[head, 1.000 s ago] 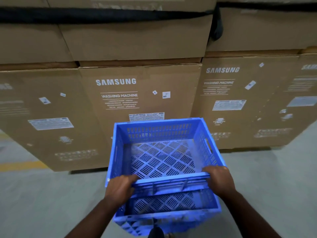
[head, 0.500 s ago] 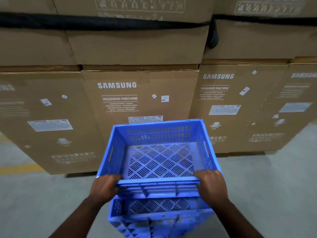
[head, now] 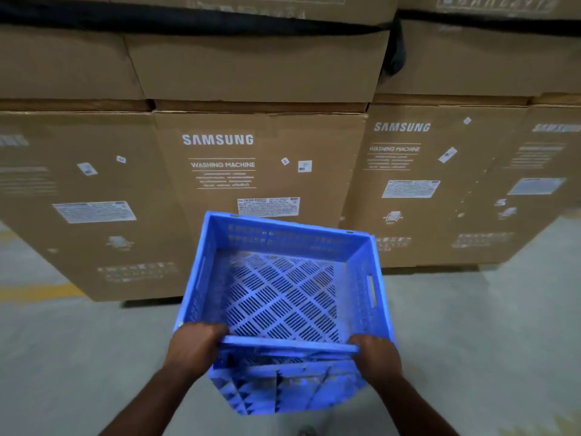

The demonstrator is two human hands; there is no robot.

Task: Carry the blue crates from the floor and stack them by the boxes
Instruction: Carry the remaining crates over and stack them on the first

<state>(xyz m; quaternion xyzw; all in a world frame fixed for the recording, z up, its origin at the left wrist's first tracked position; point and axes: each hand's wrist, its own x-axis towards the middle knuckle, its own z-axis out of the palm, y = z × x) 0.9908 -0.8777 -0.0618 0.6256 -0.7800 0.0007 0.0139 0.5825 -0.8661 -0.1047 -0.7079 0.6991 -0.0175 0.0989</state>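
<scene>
An empty blue crate (head: pixel 283 294) with a slotted floor and walls hangs in front of me, held above the grey floor and turned slightly clockwise. My left hand (head: pixel 193 349) grips the near rim at its left corner. My right hand (head: pixel 375 357) grips the same rim at its right corner. Just beyond the crate stands a row of tall brown cardboard boxes (head: pixel 261 158) printed SAMSUNG WASHING MACHINE. No other crate is in view.
A second tier of cardboard boxes (head: pixel 257 67) rests on the first, with a black strap (head: pixel 188 22) across it. Grey concrete floor (head: pixel 487 325) spreads on both sides of the crate. A yellow floor line (head: pixel 34 291) runs at the far left.
The crate has moved a little right and twisted clockwise, its far right corner now lower. The boxes look nearer. Both hands keep their grip on the near rim.
</scene>
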